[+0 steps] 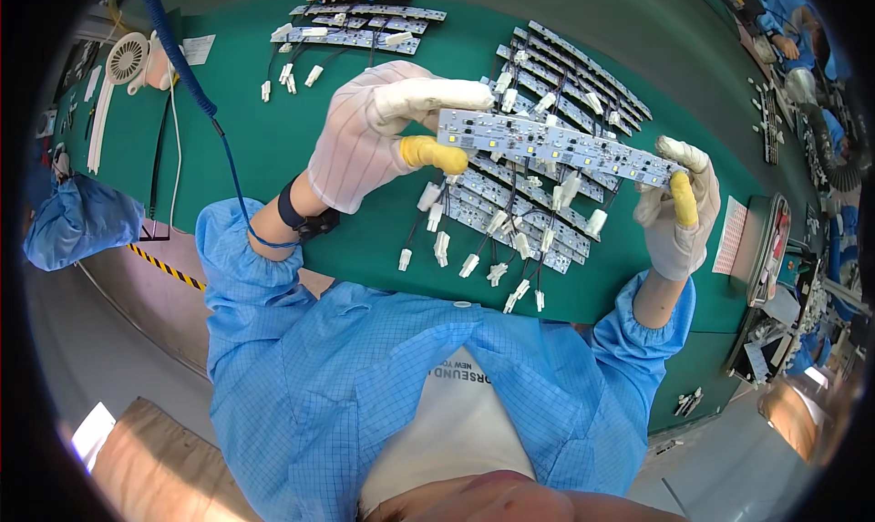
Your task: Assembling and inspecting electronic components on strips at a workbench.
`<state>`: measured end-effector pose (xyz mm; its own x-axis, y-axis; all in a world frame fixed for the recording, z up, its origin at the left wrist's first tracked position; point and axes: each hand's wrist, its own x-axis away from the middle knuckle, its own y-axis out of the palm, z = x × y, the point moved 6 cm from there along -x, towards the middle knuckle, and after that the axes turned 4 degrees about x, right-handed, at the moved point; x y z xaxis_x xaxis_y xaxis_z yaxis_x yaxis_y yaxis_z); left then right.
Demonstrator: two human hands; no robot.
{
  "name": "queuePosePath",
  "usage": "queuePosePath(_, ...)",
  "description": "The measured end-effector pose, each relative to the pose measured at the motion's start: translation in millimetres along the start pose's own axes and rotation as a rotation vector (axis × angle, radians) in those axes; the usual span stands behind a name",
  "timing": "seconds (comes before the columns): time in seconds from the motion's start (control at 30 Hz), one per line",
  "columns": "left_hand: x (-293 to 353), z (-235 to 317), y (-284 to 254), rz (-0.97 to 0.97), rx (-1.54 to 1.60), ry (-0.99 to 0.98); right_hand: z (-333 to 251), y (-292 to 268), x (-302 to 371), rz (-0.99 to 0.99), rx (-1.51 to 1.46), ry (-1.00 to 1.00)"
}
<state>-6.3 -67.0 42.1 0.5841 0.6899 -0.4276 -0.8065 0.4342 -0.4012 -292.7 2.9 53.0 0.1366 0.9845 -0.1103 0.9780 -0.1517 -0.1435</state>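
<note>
Between my two gloved hands I hold a long white LED circuit board [556, 146], raised over the bench with its chips and small yellow LEDs facing up. My left hand [392, 130] pinches its left end between a yellow-tipped thumb and a white-covered finger. At the other end, my right hand [679, 198] grips the board the same way. Beneath it lie overlapping rows of similar LED boards [583, 75], with dark wires and white connectors [469, 265] hanging toward me. A corded wrist strap [305, 214] circles my left wrist.
Another stack of boards [355, 39] lies at the far left of the green bench [365, 262]. A white fan [128, 57] stands at the left edge, near a coiled blue cord [173, 48]. A tray [770, 248] sits at right. Other people [793, 48] are beyond the bench.
</note>
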Motion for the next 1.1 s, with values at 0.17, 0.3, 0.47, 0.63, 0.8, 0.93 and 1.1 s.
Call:
queuePosePath(0.17,-2,-1,-3,0.067,0.143,-0.003,0,-1,3,-0.082,-0.089,-0.002)
queuePosePath(0.3,-5,2,-4,0.043,0.078,0.034,-6,-2,6,-0.004,-0.095,-0.096)
queuePosePath(0.47,-5,0,-7,0.156,-0.045,0.052,-9,0,10,-0.044,-0.08,-0.005)
queuePosePath(0.63,-5,-6,-6,0.197,-0.031,0.061,-12,1,11,-0.11,-0.121,-0.032)
queuePosePath(0.8,-8,-25,-1,0.089,0.032,-0.255,-16,5,10,-0.218,-0.164,-0.089)
queuePosePath(0.93,-12,-23,0,0.053,-0.116,-0.238,-21,9,11,-0.223,-0.194,-0.114)
queuePosePath(1.1,-8,-21,-3,0.142,-0.012,-0.206,-12,4,8,-0.206,-0.163,-0.097)
